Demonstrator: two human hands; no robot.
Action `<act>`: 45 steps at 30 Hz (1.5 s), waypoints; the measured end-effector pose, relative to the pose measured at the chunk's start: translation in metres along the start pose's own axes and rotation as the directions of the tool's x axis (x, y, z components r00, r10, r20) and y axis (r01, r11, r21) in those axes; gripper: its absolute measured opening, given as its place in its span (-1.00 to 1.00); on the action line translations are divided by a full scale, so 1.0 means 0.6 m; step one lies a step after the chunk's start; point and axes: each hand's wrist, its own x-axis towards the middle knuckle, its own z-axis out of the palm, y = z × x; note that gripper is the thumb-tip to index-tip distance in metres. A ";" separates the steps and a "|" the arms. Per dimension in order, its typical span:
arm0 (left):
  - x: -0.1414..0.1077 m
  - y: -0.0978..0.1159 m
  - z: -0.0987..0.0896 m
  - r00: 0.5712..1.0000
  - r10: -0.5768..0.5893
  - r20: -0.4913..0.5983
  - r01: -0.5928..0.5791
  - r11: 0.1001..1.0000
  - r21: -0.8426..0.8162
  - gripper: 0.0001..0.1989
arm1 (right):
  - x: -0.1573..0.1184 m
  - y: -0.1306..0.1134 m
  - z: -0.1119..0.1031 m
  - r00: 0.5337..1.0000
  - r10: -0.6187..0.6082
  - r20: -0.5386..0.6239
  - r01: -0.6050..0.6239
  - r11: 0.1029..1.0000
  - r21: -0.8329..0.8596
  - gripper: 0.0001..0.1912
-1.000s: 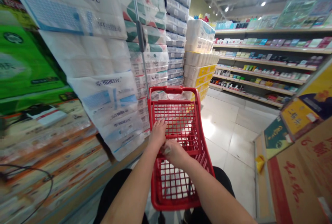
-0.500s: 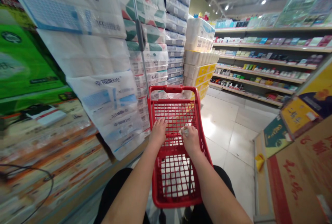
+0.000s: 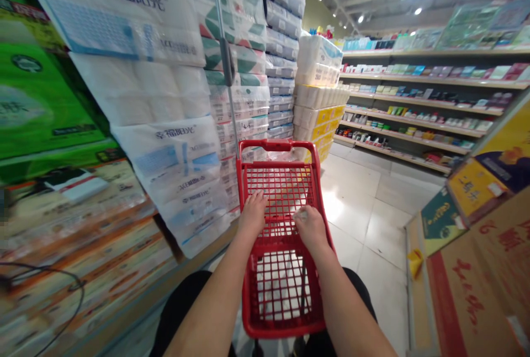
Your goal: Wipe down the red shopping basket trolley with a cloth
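A red plastic shopping basket (image 3: 248, 291) with grid walls stands in front of me, between my dark-clad legs. My left hand (image 3: 253, 211) lies on its left side, fingers stretched out over the grid and holding nothing. At the right side of the basket, my right hand (image 3: 310, 225) is closed around a small crumpled whitish piece (image 3: 301, 215), most of it hidden by the fingers. Whether that piece is tissue or plastic I cannot tell. Through the grid floor of the basket, pale floor tiles show.
Tall stacks of wrapped toilet paper packs (image 3: 165, 142) rise close on the left, with a thin metal pole (image 3: 234, 120) before them. Cardboard boxes (image 3: 476, 268) stand on the right. A tiled aisle (image 3: 372, 202) runs toward shelves of small goods (image 3: 426, 75).
My right hand has turned slightly, and less of the whitish piece shows. My left hand stays on the basket. The whole view has shifted a little.
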 end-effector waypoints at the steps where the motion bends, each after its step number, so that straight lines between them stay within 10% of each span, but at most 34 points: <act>1: 0.000 0.000 0.000 1.000 -0.001 -0.003 0.001 1.000 -0.003 -0.40 | 0.000 0.000 -0.002 0.999 0.021 -0.040 -0.021 1.000 -0.012 -0.86; 7: 0.000 -0.001 0.002 1.000 -0.006 -0.003 0.005 1.000 -0.018 -0.40 | -0.001 -0.011 -0.003 0.989 0.013 0.151 -0.015 1.000 0.011 -0.88; 12: 0.002 -0.001 0.003 1.000 -0.007 0.000 0.007 1.000 -0.017 -0.41 | -0.002 -0.016 -0.003 0.997 0.063 0.033 -0.061 0.996 -0.072 -0.87; 16: 0.002 0.000 0.003 1.000 -0.013 0.009 0.013 1.000 -0.013 -0.40 | -0.006 -0.019 0.000 0.973 0.034 0.229 -0.044 0.998 0.038 -0.84; 21: 0.002 0.002 0.000 1.000 -0.011 0.008 0.011 1.000 -0.007 -0.41 | -0.003 -0.014 0.004 0.999 0.033 0.026 -0.032 0.999 -0.036 -0.83; 26: 0.001 0.003 -0.003 1.000 -0.009 -0.005 0.009 1.000 -0.014 -0.44 | -0.005 -0.010 0.016 0.978 -0.136 0.157 0.125 0.989 0.083 -0.70; 31: 0.002 0.002 -0.001 1.000 -0.009 -0.021 0.008 1.000 -0.017 -0.42 | 0.002 -0.006 0.023 0.997 -0.026 -0.073 0.024 0.999 -0.027 -0.73; 37: 0.002 -0.002 0.002 1.000 0.006 -0.020 -0.006 1.000 -0.006 -0.43 | 0.000 -0.007 0.043 0.979 -0.194 0.065 0.186 0.977 0.105 -0.64; 42: 0.001 -0.003 0.004 1.000 -0.001 -0.017 0.001 1.000 -0.024 -0.43 | 0.004 -0.002 0.043 0.988 -0.050 -0.145 0.050 0.999 -0.001 -0.68; 45: 0.001 -0.004 0.003 1.000 0.003 0.000 -0.003 1.000 -0.012 -0.43 | -0.005 -0.012 0.053 0.985 -0.169 -0.013 0.170 0.984 0.051 -0.62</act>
